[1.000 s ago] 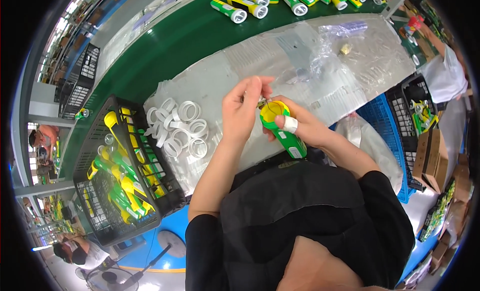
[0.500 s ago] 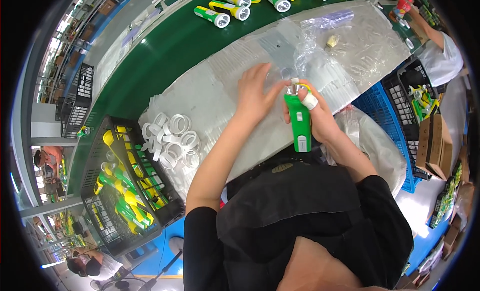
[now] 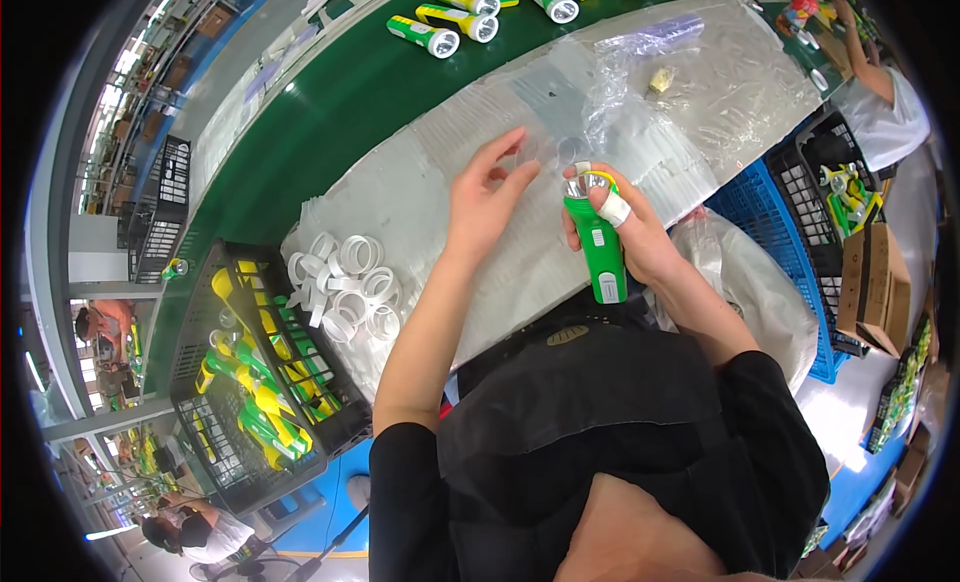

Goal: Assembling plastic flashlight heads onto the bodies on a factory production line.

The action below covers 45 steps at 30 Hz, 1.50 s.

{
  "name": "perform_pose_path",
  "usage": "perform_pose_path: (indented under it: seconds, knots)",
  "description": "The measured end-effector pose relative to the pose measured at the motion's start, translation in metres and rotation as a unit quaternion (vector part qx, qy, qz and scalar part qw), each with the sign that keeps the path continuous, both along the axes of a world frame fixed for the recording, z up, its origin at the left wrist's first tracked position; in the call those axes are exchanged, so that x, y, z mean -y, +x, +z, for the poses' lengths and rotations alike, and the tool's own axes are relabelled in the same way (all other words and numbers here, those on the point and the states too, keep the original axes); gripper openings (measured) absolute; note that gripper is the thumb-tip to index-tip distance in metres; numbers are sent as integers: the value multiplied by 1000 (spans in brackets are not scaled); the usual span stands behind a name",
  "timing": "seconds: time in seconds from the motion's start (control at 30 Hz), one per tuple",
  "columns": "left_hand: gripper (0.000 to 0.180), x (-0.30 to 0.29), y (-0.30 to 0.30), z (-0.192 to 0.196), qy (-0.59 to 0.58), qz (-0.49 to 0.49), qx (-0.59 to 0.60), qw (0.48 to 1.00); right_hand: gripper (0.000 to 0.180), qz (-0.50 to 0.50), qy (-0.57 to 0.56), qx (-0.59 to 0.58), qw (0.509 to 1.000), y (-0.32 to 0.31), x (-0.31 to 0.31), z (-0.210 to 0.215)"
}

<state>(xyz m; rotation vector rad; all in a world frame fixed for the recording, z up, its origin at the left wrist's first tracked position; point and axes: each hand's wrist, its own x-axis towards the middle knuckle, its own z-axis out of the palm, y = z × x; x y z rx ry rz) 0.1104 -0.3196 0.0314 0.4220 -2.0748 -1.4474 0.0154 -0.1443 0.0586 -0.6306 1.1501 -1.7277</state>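
Observation:
My right hand [image 3: 632, 230], with a white wrap on the thumb, grips a green flashlight [image 3: 603, 244]. Its reflector end faces away from me, and a yellow edge shows at the head. To the left of it, my left hand [image 3: 486, 194] pinches what looks like a thin clear disc [image 3: 532, 150] between thumb and fingers. Another clear round piece [image 3: 570, 149] lies on the worktop just beyond the flashlight head. White plastic rings [image 3: 350, 290] sit in a loose pile to the left of my left forearm.
Several green and yellow flashlights [image 3: 440, 42] lie on the green belt [image 3: 330, 112] ahead. A black crate [image 3: 345, 412] of flashlight bodies stands at left. On the right are a blue crate [image 3: 790, 272], a plastic bag [image 3: 760, 292] and a cardboard box [image 3: 872, 287]. A co-worker [image 3: 885, 107] works at far right.
My left hand has drawn back left from the flashlight head, and a clear disc now shows at its fingertips. The flashlight has barely shifted in my right hand.

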Motion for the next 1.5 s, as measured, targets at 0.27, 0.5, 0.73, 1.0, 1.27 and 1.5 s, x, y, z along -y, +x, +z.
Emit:
perform_pose_path:
  seconds: [0.27,0.5,0.73,1.0,1.27,1.5]
  knots:
    - [33,-27,52,35,-193,-15,-76,978,51,91,-17,3,996,26,26,13]
    - [31,-20,75,30,-234,5,-157,959,40,204,1,-3,979,47,47,9]
    - [30,6,96,43,-295,61,-135,944,38,179,-66,-17,981,65,84,2]
    - [55,70,161,61,-414,185,379,807,49,106,-149,-165,969,35,131,5]
    - [37,54,122,70,5,163,13,987,40,132,-160,-152,966,33,128,-1]
    - [26,27,89,84,-315,126,-71,938,46,126,-149,-202,960,31,123,-1]
